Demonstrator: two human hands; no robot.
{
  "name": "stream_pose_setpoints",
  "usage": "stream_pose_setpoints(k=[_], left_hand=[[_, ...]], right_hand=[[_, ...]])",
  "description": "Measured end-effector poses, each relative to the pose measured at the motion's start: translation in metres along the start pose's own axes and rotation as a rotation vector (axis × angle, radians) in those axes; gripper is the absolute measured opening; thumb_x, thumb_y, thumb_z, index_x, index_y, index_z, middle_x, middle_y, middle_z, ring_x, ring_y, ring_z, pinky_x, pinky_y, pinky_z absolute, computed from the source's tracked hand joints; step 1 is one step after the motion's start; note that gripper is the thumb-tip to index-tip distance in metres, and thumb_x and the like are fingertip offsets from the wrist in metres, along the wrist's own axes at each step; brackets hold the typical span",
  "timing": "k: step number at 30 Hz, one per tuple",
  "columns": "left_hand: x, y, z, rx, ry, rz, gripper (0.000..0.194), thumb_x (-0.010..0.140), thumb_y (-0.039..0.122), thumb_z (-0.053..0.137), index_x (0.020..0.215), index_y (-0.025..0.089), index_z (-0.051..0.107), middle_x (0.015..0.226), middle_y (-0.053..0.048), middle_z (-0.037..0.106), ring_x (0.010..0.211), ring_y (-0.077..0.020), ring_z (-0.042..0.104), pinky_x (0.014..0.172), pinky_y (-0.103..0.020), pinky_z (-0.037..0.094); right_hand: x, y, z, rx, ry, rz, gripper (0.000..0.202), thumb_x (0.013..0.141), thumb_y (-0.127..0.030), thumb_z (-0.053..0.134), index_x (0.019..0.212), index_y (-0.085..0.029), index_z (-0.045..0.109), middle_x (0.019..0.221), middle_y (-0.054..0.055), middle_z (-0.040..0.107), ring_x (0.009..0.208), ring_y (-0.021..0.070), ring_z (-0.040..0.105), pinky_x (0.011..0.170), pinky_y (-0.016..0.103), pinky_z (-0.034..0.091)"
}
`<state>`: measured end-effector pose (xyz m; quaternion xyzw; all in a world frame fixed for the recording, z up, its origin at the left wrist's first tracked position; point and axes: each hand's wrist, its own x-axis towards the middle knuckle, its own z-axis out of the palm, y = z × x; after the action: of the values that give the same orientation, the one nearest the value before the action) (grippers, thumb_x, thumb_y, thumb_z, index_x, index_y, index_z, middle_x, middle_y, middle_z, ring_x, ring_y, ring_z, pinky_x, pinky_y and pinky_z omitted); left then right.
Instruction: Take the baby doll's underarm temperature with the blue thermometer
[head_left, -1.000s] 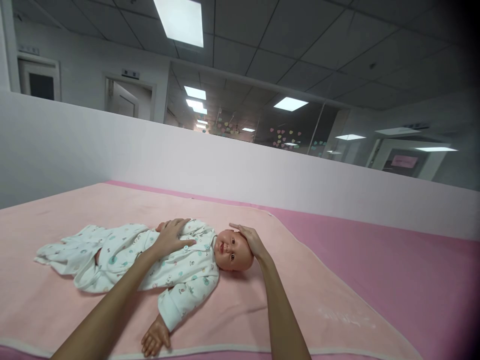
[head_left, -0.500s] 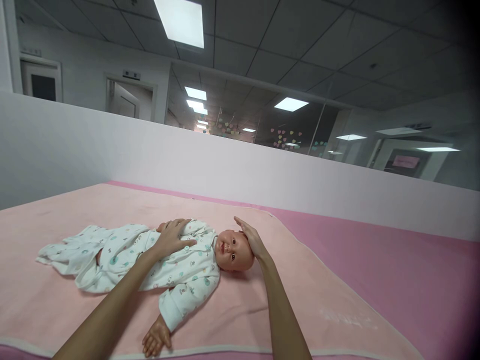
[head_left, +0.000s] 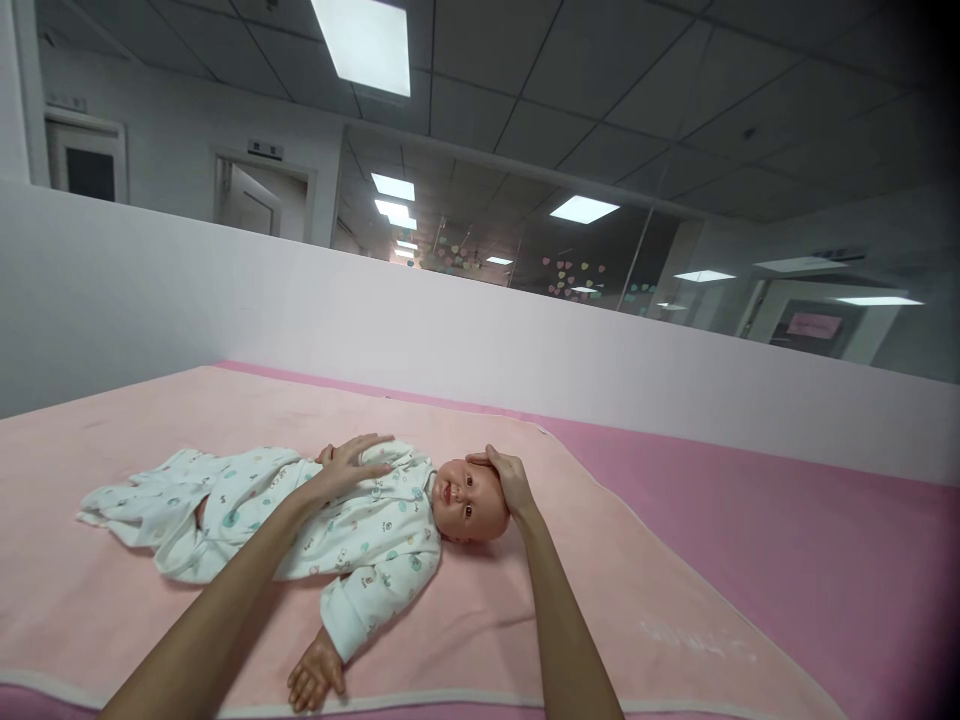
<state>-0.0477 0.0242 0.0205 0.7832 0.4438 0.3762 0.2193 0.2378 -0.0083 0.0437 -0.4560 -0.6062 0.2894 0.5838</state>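
Both hands have shifted slightly since the earlier frame: the fingers of the right hand (head_left: 511,482), previously extended past the head, now bend in over its side, and the left hand (head_left: 346,474) has risen a little at the chest, its thumb moved up the garment front.

Hands observed: two, both bare. Left: unclenched, fingers apart, palm down above the chest; grasping nothing visible, and whether the palm bears on the cloth cannot be told. Right: relaxed and cupped against the crown and far side of the head, not clenched.

Dolls: one (head_left: 409,505), lying on its back between the two forearms, head (head_left: 457,515) to the right, legs to the left. Clothing (head_left: 251,495) is white with a small coloured print. Doll hands visible: two; the near one (head_left: 316,675) lies palm up near the front edge, the far one (head_left: 325,454) shows partly behind the left wrist.

Blankets: one, peach with a pale border (head_left: 630,610), beneath the doll, slightly creased. Under it, one pink mat (head_left: 795,540), exposed mainly at right.

Beyond: one low white partition (head_left: 450,335). Doorways past it: three, two at left and one at right (head_left: 817,322), the latter bearing one pink sign (head_left: 814,326). Heart-shaped stickers (head_left: 577,278) are too small to count reliably.
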Motion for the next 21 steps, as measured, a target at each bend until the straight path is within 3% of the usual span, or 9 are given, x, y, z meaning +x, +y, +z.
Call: stream_pose_setpoints(k=[2,5,8,11,13,16,19,21], left_hand=[[-0.004,0.003,-0.002,0.063,-0.09,0.065,0.043,0.063,0.058,0.06,0.1,0.037,0.064,0.141,0.001,0.031,0.131,-0.0363,0.015,0.101,-0.059,-0.002],[-0.008,0.006,-0.001,0.119,-0.143,0.079,0.035,0.06,0.058,0.063,0.084,0.034,0.07,0.143,0.003,0.027,0.132,-0.0382,0.01,0.099,-0.061,-0.006],[-0.007,0.006,0.004,0.112,-0.099,0.038,0.032,0.067,0.059,0.056,0.079,0.033,0.07,0.142,0.003,0.029,0.132,-0.0366,0.012,0.098,-0.063,-0.008],[-0.002,0.004,0.008,0.08,-0.013,-0.005,0.032,0.074,0.055,0.048,0.076,0.032,0.069,0.138,0.002,0.036,0.13,-0.0339,0.02,0.098,-0.063,-0.005],[0.001,0.003,0.01,0.056,0.047,-0.038,0.035,0.078,0.053,0.042,0.074,0.03,0.068,0.134,0.001,0.042,0.127,-0.0317,0.027,0.1,-0.061,0.0],[0.003,0.002,0.011,0.032,0.1,-0.08,0.039,0.081,0.05,0.037,0.07,0.028,0.067,0.129,0.001,0.049,0.124,-0.0286,0.034,0.102,-0.058,0.008],[0.004,0.003,0.01,0.021,0.12,-0.097,0.037,0.082,0.047,0.037,0.072,0.028,0.067,0.127,0.001,0.051,0.123,-0.027,0.035,0.102,-0.056,0.009],[0.004,0.004,0.011,0.018,0.125,-0.096,0.037,0.081,0.048,0.039,0.074,0.027,0.068,0.127,0.0,0.051,0.123,-0.0283,0.035,0.102,-0.057,0.008]], right_hand=[[0.001,0.002,0.001,-0.024,0.02,0.001,0.053,0.071,-0.062,0.05,0.067,-0.014,0.07,0.078,0.011,0.07,0.082,0.0242,0.064,0.083,0.037,0.045],[0.002,0.007,0.0,-0.059,0.18,-0.076,0.051,0.075,-0.059,0.046,0.067,-0.014,0.069,0.073,0.01,0.069,0.078,0.0231,0.064,0.082,0.037,0.045],[0.0,0.009,-0.003,-0.127,0.425,-0.176,0.049,0.081,-0.052,0.039,0.074,-0.013,0.068,0.07,0.01,0.069,0.074,0.022,0.064,0.08,0.038,0.045],[-0.007,0.002,0.0,-0.447,0.589,-0.413,0.037,0.082,-0.04,0.042,0.073,-0.014,0.067,0.071,0.009,0.068,0.076,0.0222,0.062,0.078,0.039,0.044],[-0.013,-0.005,0.012,-0.702,0.544,-0.66,0.026,0.079,-0.031,0.048,0.065,-0.016,0.065,0.076,0.008,0.068,0.081,0.0217,0.06,0.08,0.039,0.043],[-0.023,-0.013,0.046,-0.939,0.305,-0.963,0.017,0.076,-0.021,0.052,0.062,-0.018,0.062,0.085,0.005,0.066,0.087,0.0192,0.056,0.087,0.038,0.039],[-0.029,-0.011,0.08,-1.112,0.118,-1.038,0.018,0.079,-0.022,0.052,0.063,-0.019,0.06,0.093,0.005,0.065,0.095,0.0198,0.052,0.095,0.042,0.033],[-0.03,-0.008,0.092,-1.195,0.098,-0.987,0.017,0.082,-0.024,0.05,0.068,-0.019,0.06,0.096,0.006,0.064,0.098,0.021,0.05,0.099,0.045,0.029]])
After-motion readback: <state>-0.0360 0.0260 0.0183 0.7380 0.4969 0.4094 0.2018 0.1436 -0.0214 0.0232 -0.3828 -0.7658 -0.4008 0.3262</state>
